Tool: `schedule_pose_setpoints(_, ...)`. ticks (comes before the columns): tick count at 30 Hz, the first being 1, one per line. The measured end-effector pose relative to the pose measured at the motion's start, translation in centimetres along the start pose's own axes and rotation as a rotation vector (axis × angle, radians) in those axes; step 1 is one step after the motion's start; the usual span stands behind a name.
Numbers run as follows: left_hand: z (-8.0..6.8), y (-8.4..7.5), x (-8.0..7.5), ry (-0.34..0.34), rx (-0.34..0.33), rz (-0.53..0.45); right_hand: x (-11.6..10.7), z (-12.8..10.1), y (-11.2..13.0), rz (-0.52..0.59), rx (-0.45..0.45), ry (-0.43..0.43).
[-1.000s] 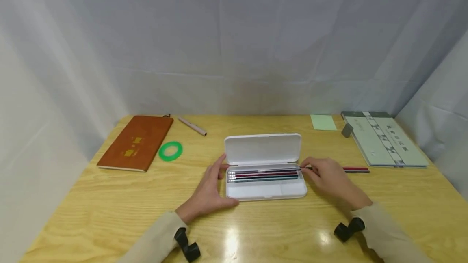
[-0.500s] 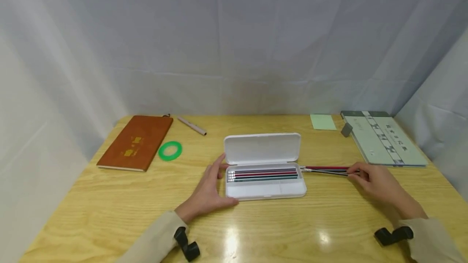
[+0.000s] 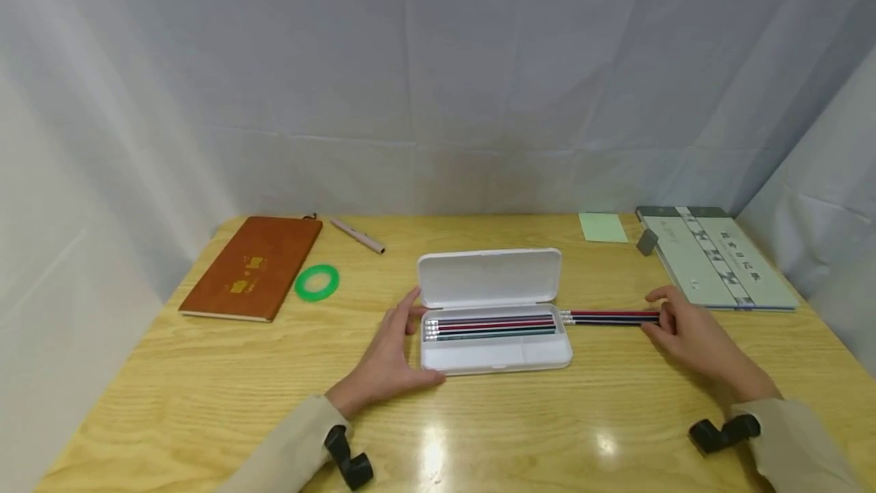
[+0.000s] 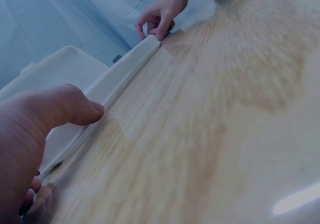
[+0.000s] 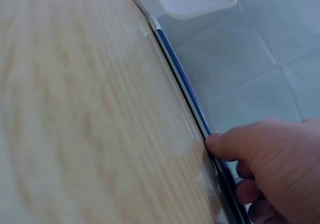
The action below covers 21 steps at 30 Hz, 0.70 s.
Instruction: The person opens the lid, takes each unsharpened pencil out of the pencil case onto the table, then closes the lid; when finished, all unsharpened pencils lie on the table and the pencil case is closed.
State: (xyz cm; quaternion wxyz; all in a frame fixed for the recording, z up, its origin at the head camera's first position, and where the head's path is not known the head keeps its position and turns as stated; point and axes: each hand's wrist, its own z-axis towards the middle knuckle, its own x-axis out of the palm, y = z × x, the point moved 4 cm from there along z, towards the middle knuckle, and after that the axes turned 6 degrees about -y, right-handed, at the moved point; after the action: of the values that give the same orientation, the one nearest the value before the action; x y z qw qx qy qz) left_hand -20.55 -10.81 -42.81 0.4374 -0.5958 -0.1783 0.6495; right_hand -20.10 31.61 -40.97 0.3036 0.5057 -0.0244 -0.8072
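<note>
A white pencil case (image 3: 496,357) stands with its lid up in the head view, and several pencils (image 3: 493,326) lie side by side in its rear compartment. My left hand (image 3: 390,356) holds the case's left end, thumb on the front edge and fingers at the rear corner. In the left wrist view the thumb (image 4: 90,112) rests on the case's rim. To the right of the case, more pencils (image 3: 609,318), red and dark blue, lie with their eraser ends toward it. My right hand (image 3: 698,337) pinches their far ends; its fingers partly hide them.
On the left lie a brown notebook (image 3: 253,268), a green tape ring (image 3: 318,282) and a light pen (image 3: 358,236). Green sticky notes (image 3: 603,227), a grey eraser (image 3: 646,242) and a pale green notebook (image 3: 715,257) lie at the back right.
My right hand has moved right, from the case's right end to the far ends of the loose pencils. These pencils now lie closer together. My left hand stays on the case.
</note>
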Motion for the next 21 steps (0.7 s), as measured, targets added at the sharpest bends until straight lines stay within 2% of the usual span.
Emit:
schedule_pose_setpoints(5, -0.1, 0.1, -0.2, -0.012, 0.005, -0.007, 0.4, 1.5, 1.1, -0.004, -0.024, -0.013)
schedule_pose_setpoints(7, -0.2, 0.1, -0.2, -0.017, 0.017, -0.009, 0.8, 2.2, 1.9, 0.007, -0.021, 0.01)
schedule_pose_setpoints(13, -0.2, 0.1, 0.0, -0.009, 0.02, -0.002, 3.4, 4.5, 5.5, 0.069, -0.003, 0.148)
schedule_pose_setpoints(18, -0.1, 0.2, 0.0, -0.006, 0.017, 0.009, 6.0, 6.2, 8.6, 0.105, -0.062, 0.25)
schedule_pose_setpoints(21, 0.0, 0.1, 0.0, -0.007, 0.019, 0.013, 7.1, 6.8, 9.9, 0.067, -0.107, 0.313)
